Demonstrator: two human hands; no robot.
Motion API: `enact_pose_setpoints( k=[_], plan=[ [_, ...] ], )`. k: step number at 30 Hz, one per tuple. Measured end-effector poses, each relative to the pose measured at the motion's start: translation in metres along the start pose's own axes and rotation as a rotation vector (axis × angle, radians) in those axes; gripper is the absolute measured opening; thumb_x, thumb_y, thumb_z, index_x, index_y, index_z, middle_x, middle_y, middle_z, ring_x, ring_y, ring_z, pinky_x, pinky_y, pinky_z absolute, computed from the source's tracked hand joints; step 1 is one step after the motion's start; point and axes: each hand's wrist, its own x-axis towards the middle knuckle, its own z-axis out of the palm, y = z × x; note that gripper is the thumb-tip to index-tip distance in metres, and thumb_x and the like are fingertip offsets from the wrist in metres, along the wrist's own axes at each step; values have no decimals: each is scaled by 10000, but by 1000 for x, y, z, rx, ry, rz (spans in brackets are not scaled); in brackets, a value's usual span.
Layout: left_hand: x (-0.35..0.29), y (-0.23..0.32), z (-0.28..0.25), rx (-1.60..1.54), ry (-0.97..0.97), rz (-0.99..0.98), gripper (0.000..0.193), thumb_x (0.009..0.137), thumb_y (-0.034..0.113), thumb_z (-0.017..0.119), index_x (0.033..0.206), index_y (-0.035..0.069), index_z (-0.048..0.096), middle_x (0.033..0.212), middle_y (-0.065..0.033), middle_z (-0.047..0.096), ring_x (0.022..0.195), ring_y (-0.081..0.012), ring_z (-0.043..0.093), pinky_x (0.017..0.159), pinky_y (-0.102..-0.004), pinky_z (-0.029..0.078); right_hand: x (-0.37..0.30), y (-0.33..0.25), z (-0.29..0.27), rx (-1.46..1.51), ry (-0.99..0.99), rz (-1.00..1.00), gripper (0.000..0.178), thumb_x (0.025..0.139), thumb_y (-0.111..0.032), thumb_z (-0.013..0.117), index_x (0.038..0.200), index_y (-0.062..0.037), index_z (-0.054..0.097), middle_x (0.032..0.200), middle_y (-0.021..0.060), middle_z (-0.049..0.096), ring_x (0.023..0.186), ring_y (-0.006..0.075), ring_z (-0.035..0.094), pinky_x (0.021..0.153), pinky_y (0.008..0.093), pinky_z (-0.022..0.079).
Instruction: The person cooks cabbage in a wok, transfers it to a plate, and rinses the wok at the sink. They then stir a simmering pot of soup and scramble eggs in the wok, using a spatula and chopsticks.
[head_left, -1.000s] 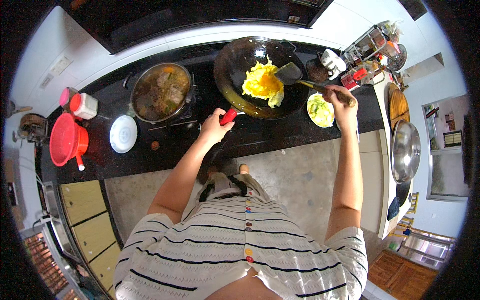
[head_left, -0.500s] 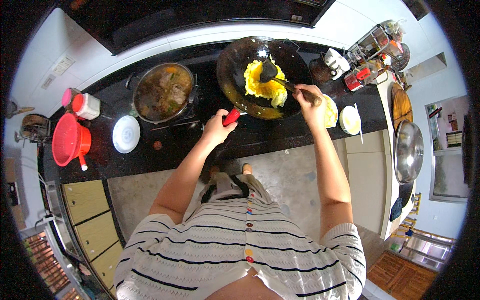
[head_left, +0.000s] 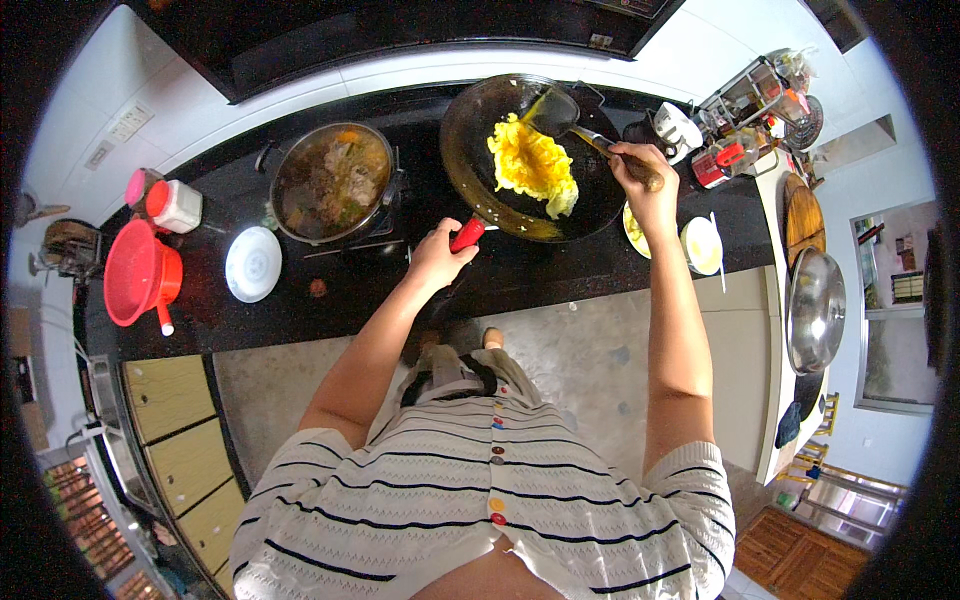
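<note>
Yellow cooked egg [head_left: 533, 168] lies in one ragged piece in the black wok [head_left: 475, 190], left of centre. My left hand [head_left: 437, 258] is closed round the wok's red handle at its near side. In my right hand [head_left: 648, 188], fingers are wrapped round the wooden handle of a dark wok spatula [head_left: 551, 112]. The spatula's broad head rests against the wok's far inner wall, just behind the egg and apart from most of it. Partly hidden by my right wrist, a plate of pale yellow food [head_left: 636, 230] stands beside the wok.
To the left, a pot of meat soup [head_left: 330, 185] stands on the other burner, near a white plate [head_left: 253, 264]. A red colander [head_left: 140, 273] and a red-lidded jar [head_left: 176, 206] are farther left. A white bowl [head_left: 702, 246], a rack and a metal lid [head_left: 817, 310] stand right.
The spatula has moved off the egg, up toward the wok's far wall, my right hand shifting right and up with it. My left hand keeps hold of the handle.
</note>
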Motion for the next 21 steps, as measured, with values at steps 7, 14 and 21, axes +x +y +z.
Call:
enact_pose_setpoints(
  k=[7,14,21],
  plan=[
    [1,-3,2,-4,7,6,489,758,357,733,1107,94,515,938,-196,640,876,-364,624,775,-433,481,-32,-16,-27,-55,-267,-61,197,720,22,688,909,-32,676,927,105,655,904,246,639,810,323,499],
    [-3,5,-2,-19,2,-2,468,779,330,729,1112,100,495,824,-133,622,634,-254,603,567,-367,479,-52,9,-41,-157,-152,6,161,757,39,654,908,-13,663,949,118,642,935,259,636,856,326,483],
    [-9,14,-7,-77,-26,-27,430,807,280,717,1118,120,466,689,-35,579,448,-120,514,366,-274,426,-74,-18,-25,-15,-105,-14,195,729,33,681,907,-46,669,941,121,654,933,260,628,828,329,490]
  ],
)
